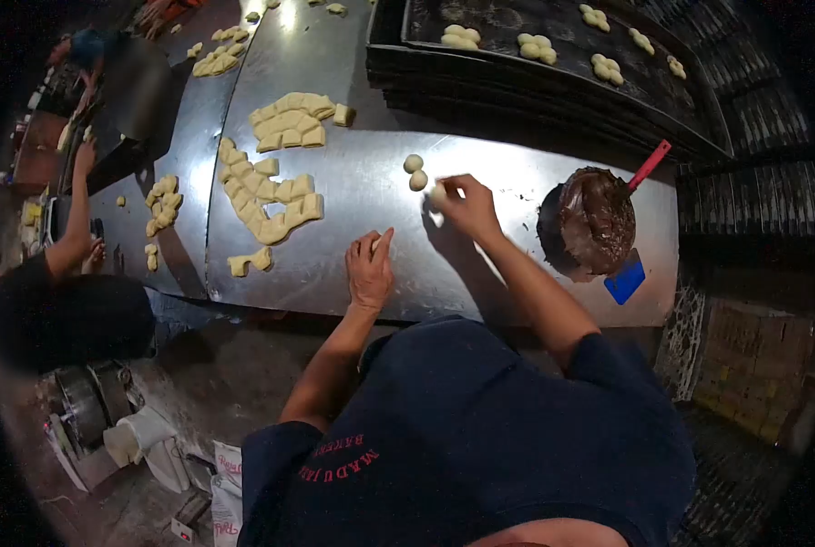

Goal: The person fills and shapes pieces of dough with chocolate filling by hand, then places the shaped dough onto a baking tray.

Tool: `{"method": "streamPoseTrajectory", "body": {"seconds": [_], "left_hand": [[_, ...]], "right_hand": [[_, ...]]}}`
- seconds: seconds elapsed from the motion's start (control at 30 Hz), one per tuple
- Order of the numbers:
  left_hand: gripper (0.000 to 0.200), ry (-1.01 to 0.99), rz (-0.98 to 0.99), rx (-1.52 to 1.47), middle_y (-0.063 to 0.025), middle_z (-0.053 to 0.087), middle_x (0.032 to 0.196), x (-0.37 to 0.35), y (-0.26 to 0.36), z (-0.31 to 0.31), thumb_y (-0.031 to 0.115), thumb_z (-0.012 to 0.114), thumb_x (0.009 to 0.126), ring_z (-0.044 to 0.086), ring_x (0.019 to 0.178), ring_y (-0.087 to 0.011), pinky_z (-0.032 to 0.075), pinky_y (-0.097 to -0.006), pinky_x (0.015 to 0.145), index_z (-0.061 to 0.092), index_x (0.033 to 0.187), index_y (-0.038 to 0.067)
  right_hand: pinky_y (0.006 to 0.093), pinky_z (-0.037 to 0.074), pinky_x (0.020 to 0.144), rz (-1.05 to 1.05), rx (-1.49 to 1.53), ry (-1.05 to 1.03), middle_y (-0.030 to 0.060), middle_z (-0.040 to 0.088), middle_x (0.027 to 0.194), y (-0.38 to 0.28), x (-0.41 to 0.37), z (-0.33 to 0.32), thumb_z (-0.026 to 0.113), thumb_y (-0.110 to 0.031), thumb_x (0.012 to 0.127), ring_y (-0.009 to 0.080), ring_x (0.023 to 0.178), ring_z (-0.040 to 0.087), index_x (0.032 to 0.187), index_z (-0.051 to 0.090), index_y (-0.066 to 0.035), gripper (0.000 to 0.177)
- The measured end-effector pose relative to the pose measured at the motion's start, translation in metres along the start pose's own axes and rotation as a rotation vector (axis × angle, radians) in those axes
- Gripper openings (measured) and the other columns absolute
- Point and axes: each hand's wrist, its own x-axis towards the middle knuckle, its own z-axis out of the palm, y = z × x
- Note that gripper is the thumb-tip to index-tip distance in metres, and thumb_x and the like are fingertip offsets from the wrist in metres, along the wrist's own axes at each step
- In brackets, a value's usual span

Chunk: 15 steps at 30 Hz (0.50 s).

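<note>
My right hand (471, 208) pinches a pale round dough ball (437, 195) above the steel table (371, 173). Two more dough balls (415, 172) sit touching just beyond it. Lower on the tabletop, my left hand (369, 269) is cupped with curled fingers; a bit of a dough piece (376, 244) shows between thumb and fingers, mostly hidden. To its left lie cut dough squares (271, 196), many still joined in strips, and a small dough strip (250, 262). At right stands a bowl of chocolate filling (597, 219) with a red-handled tool (650, 165) stuck in it.
Stacked black baking trays (517, 87) stand at the back right, the top one carrying clustered dough balls (537, 48). A blue scraper (624, 277) lies beside the bowl. On the left, another person (70, 310) works at the adjoining table, near more dough (163, 202).
</note>
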Motion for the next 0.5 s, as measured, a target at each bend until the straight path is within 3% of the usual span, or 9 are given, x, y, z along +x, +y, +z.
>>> {"method": "streamPoseTrajectory", "body": {"seconds": [0.03,0.07,0.17,0.27,0.33,0.4,0.43,0.47,0.5], "left_hand": [[0.039,-0.002,-0.001,-0.020,-0.0125,0.055,0.111,-0.003,0.000,0.000,0.003,0.061,0.083,0.052,0.099,-0.0329,0.042,-0.0451,0.088,0.063,0.121,0.009],[0.039,-0.010,-0.009,-0.022,-0.0125,0.055,0.111,-0.004,0.000,0.001,0.003,0.061,0.083,0.052,0.099,-0.0329,0.042,-0.0451,0.088,0.063,0.121,0.009],[0.035,0.036,-0.008,-0.063,-0.0098,0.056,0.113,0.000,0.004,-0.001,0.006,0.061,0.086,0.053,0.102,-0.0320,0.043,-0.0449,0.088,0.063,0.120,0.012],[0.027,0.036,-0.036,0.113,-0.0109,0.058,0.112,0.003,0.016,-0.014,0.010,0.063,0.086,0.055,0.104,-0.0311,0.045,-0.0434,0.089,0.066,0.113,0.010],[0.026,-0.055,-0.114,-0.059,-0.0122,0.059,0.110,-0.005,0.007,-0.013,0.006,0.063,0.086,0.056,0.102,-0.0291,0.048,-0.0392,0.086,0.064,0.111,0.008],[0.025,-0.152,-0.127,-0.216,-0.0124,0.060,0.107,0.008,0.023,-0.017,0.003,0.063,0.086,0.058,0.099,-0.0263,0.049,-0.0356,0.083,0.063,0.111,0.006],[0.022,-0.093,-0.384,-0.607,-0.0109,0.060,0.103,0.024,0.046,-0.033,0.002,0.061,0.088,0.059,0.094,-0.0222,0.049,-0.0313,0.081,0.061,0.109,0.003],[0.019,-0.041,-0.649,-0.991,-0.0094,0.060,0.100,0.039,0.069,-0.048,0.000,0.059,0.089,0.060,0.089,-0.0181,0.049,-0.0271,0.079,0.059,0.107,0.001],[0.019,-0.053,-0.617,-0.997,-0.0094,0.060,0.100,0.052,0.090,-0.056,0.000,0.059,0.089,0.060,0.089,-0.0181,0.049,-0.0271,0.079,0.059,0.107,0.001]], "right_hand": [[0.0336,0.054,0.078,-0.294,-0.103,0.125,0.0152,0.066,0.100,-0.003,0.027,0.012,0.076,-0.019,0.078,0.0254,0.089,0.067,0.104,0.067,-0.001,0.033],[0.0362,0.053,0.077,-0.435,-0.168,0.173,0.0152,0.065,0.095,-0.011,0.052,0.022,0.071,-0.016,0.079,0.0296,0.086,0.065,0.102,0.067,-0.001,0.028],[0.0410,0.052,0.076,-0.459,-0.299,0.195,0.0153,0.061,0.092,-0.006,0.088,0.047,0.067,-0.020,0.082,0.0329,0.085,0.061,0.097,0.069,-0.004,0.022],[0.0428,0.050,0.082,-0.430,-0.737,0.025,0.0159,0.060,0.103,-0.004,0.085,0.049,0.068,-0.033,0.082,0.0335,0.100,0.057,0.095,0.072,-0.009,0.027],[0.0442,0.044,0.092,-0.316,-0.472,0.164,0.0164,0.053,0.122,-0.014,0.061,0.044,0.067,-0.035,0.083,0.0335,0.110,0.051,0.098,0.072,-0.011,0.028],[0.0410,0.050,0.077,-0.345,-0.163,0.246,0.0153,0.063,0.099,-0.040,0.021,0.027,0.067,-0.027,0.084,0.0298,0.088,0.063,0.091,0.071,-0.008,0.021],[0.0354,0.051,0.067,-0.362,0.043,0.262,0.0118,0.064,0.082,-0.048,-0.002,0.025,0.070,-0.017,0.082,0.0271,0.073,0.064,0.084,0.069,-0.003,0.014],[0.0328,0.050,0.066,-0.413,0.057,0.216,0.0109,0.065,0.077,-0.061,-0.024,0.019,0.072,-0.012,0.080,0.0239,0.070,0.064,0.083,0.068,-0.003,0.011],[0.0323,0.050,0.066,-0.518,0.069,0.181,0.0117,0.065,0.077,-0.066,-0.040,0.012,0.073,-0.014,0.081,0.0199,0.072,0.065,0.080,0.069,-0.003,0.011]]}}
